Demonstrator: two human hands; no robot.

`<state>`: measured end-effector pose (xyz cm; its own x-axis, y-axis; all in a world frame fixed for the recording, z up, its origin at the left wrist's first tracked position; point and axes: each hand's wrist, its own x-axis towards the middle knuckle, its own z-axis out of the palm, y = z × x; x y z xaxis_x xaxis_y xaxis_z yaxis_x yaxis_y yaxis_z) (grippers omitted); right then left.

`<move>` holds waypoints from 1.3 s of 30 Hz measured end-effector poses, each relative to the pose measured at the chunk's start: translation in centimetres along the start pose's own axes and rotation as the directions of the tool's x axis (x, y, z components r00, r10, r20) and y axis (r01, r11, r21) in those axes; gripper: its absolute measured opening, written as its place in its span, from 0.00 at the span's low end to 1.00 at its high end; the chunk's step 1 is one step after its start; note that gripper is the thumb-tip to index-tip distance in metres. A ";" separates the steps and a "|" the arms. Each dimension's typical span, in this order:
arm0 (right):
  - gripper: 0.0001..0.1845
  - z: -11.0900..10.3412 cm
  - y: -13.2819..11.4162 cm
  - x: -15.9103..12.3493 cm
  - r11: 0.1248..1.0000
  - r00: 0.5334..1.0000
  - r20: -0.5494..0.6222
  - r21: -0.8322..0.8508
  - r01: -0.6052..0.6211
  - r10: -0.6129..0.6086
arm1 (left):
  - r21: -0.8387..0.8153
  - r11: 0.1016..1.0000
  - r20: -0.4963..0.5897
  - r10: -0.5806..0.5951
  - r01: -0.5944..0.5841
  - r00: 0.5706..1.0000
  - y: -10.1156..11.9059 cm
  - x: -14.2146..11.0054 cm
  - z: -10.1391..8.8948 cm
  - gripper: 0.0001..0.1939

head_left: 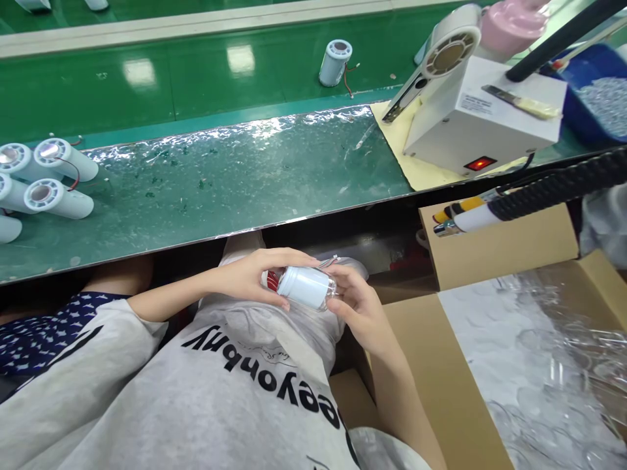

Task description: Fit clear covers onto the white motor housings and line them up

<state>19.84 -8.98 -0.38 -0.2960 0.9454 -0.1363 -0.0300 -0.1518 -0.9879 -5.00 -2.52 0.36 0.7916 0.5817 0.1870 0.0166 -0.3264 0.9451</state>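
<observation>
Both hands hold a small white cylinder (306, 286) over my lap, below the bench edge. My left hand (252, 277) wraps its fingers around the cylinder's left end, where something red shows. My right hand (360, 307) grips the right end, where a clear plastic cap sits on the cylinder. A thin wire pokes up above the part.
Several white cylinders (46, 186) lie at the bench's left end. One more (335, 62) stands on the green conveyor. A white machine (482, 114) with a red lit switch sits at right. A cardboard box (460, 391) of clear plastic caps (548, 365) is beside my right arm.
</observation>
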 end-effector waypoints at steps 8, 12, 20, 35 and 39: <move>0.22 0.5 0.3 0.4 0.984 0.993 0.014 0.133 -0.118 0.117 | -0.020 1.000 -0.003 0.008 -0.008 1.000 0.1 0.1 0.1 0.39; 0.26 0.7 0.8 0.4 0.963 0.980 -0.004 0.185 -0.195 0.200 | -0.050 0.996 -0.002 -0.068 0.068 0.998 0.2 0.1 0.1 0.39; 0.34 0.8 0.7 0.4 0.930 0.959 0.045 0.235 -0.283 0.281 | -0.095 0.979 -0.002 -0.183 0.182 0.983 0.9 0.1 0.3 0.39; 0.23 -5.4 0.1 -12.9 0.983 0.488 -0.862 -0.179 -0.040 -0.137 | -0.634 0.652 -0.152 -0.632 0.415 0.760 -1.6 1.9 -0.3 0.23; 0.26 -4.5 3.0 -29.0 0.803 -0.322 -0.885 -0.090 -0.589 -0.335 | -0.727 0.360 0.080 -0.801 0.584 0.593 -3.7 4.3 1.2 0.07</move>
<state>32.59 -35.56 0.23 0.9508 0.0017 0.3099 0.2359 -0.6526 -0.7200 -0.91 0.28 -2.69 0.5049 0.5468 -0.6679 0.0243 0.7645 0.6442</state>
